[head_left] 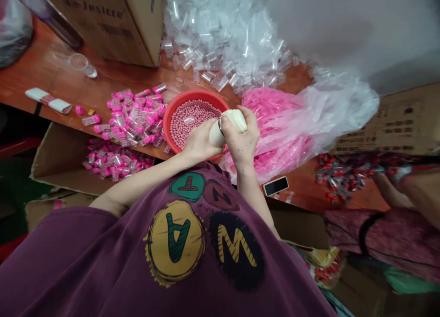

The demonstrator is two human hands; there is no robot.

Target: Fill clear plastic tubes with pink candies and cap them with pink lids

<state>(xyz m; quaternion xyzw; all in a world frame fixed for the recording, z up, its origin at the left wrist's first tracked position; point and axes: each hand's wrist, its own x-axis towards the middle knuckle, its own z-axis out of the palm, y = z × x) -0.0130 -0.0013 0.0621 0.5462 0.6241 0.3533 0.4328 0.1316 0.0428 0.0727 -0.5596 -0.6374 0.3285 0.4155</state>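
Close to my body, just above the red bowl (167, 120), I hold a cream-white lidded bottle (216, 134) tilted in both hands. My left hand (201, 140) is wrapped round its lower body. My right hand (244, 136) grips the upper end, with the thumb near a dark ring-like band. Small pink beads (189, 120) fill the bowl, and a clear piece lies on them. Left of the bowl is a heap of bead-filled clear tubes with pink caps (132, 113). To the right, a clear plastic bag (330, 106) spills over with bright pink pieces (271, 106).
Clear empty tubes (223, 37) are piled at the back beside a cardboard box (103, 24). More capped tubes sit in an open carton (62, 156) below the left edge. A phone (276, 186) lies at the front right. Another person's arm (395, 191) is near red-capped pieces (340, 177).
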